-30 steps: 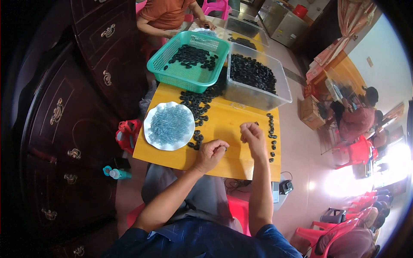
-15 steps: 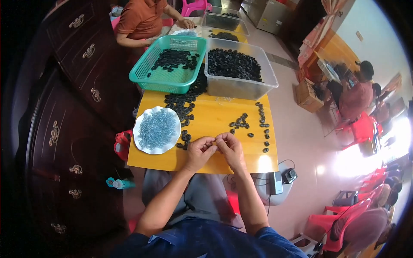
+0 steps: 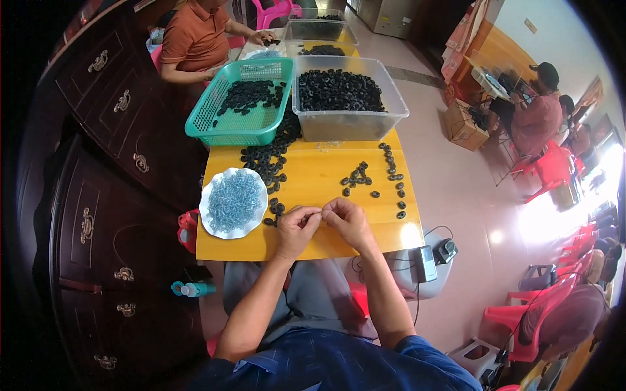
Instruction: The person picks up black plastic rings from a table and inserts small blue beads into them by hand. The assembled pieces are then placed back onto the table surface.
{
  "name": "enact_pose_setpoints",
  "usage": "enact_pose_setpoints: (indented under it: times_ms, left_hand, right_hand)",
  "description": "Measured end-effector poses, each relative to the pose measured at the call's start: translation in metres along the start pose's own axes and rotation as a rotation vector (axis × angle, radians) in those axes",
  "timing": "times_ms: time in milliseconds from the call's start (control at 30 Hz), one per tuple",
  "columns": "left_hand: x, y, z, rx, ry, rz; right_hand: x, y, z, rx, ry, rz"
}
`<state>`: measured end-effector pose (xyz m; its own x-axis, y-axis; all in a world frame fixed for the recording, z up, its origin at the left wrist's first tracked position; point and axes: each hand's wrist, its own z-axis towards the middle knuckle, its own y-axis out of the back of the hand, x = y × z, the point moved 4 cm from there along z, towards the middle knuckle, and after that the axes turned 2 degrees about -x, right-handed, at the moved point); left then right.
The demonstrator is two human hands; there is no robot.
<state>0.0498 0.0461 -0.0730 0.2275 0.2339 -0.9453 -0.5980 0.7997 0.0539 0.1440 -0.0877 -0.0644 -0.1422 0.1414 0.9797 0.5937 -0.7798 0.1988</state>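
Over the near part of the yellow table (image 3: 303, 169), my left hand (image 3: 298, 229) and my right hand (image 3: 348, 223) meet at the fingertips. Both are pinched closed; whatever lies between the fingers is too small to make out. Left of my hands stands a white wavy-rimmed plate (image 3: 210, 225) heaped with small clear-bluish pieces (image 3: 233, 201). Loose black oval parts (image 3: 264, 163) lie between that plate and my left hand and run back along the table. Beyond my right hand sit a small cluster of black parts (image 3: 357, 176) and a line of them (image 3: 391, 166) near the right edge.
A green mesh basket (image 3: 195, 127) and a clear plastic bin (image 3: 352, 127), both holding black parts, fill the table's far side. Another person (image 3: 195, 42) works at the far left. Dark drawers (image 3: 85, 215) flank the left; a stool with devices (image 3: 424, 287) stands at the right.
The view has shifted slightly, so the table's contents sit a little differently in the picture. My hands stay together at the fingertips. The other person's hand has moved a little.
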Motion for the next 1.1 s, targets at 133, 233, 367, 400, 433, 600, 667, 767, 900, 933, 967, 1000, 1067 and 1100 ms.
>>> enact_pose_setpoints:
  times_ms: [133, 233, 367, 400, 433, 600, 667, 767, 900, 933, 967, 1000, 1067, 1100]
  left_hand:
    - [0.001, 0.001, -0.003, -0.003, 0.115, -0.071]
    - [-0.002, 0.002, -0.002, 0.008, 0.118, -0.046]
    - [-0.005, 0.003, -0.001, 0.031, 0.135, -0.067]
    - [-0.007, 0.003, -0.001, 0.038, 0.138, -0.071]
    - [-0.009, 0.003, 0.0, 0.046, 0.141, -0.075]
    - [-0.004, 0.002, -0.001, 0.065, 0.127, -0.032]
    - [0.001, 0.002, -0.001, 0.061, 0.105, -0.008]
    - [0.001, 0.004, -0.003, 0.039, 0.076, -0.007]
    - [-0.001, 0.001, -0.001, 0.049, 0.076, -0.024]
    - [-0.002, 0.001, -0.001, 0.047, 0.072, -0.034]
    - [-0.002, 0.001, -0.001, 0.047, 0.072, -0.037]
    - [-0.002, 0.001, -0.001, 0.044, 0.064, -0.038]
    - [-0.001, 0.003, -0.001, 0.037, 0.058, -0.042]
    - [-0.002, 0.003, -0.001, 0.043, 0.057, -0.032]
  right_hand:
    - [0.024, -0.006, -0.006, -0.022, 0.082, -0.115]
    - [0.029, -0.008, -0.006, -0.049, 0.143, -0.203]
    - [0.036, -0.01, -0.007, -0.061, 0.211, -0.272]
    - [0.036, -0.01, -0.007, -0.06, 0.211, -0.271]
    - [0.035, -0.01, -0.006, -0.065, 0.204, -0.243]
    - [0.032, -0.007, -0.006, -0.074, 0.161, -0.161]
    - [0.026, 0.001, -0.002, -0.138, 0.098, 0.007]
    - [0.029, 0.027, 0.0, -0.338, 0.11, -0.141]
    - [0.018, 0.065, -0.003, -0.622, 0.145, -0.708]
    - [0.015, 0.067, -0.002, -0.623, 0.145, -0.711]
    - [0.009, 0.068, 0.001, -0.61, 0.101, -0.77]
    - [0.008, 0.067, 0.002, -0.596, 0.056, -0.829]
    - [0.009, 0.066, 0.003, -0.602, 0.055, -0.821]
    - [0.01, 0.066, 0.003, -0.609, 0.054, -0.811]
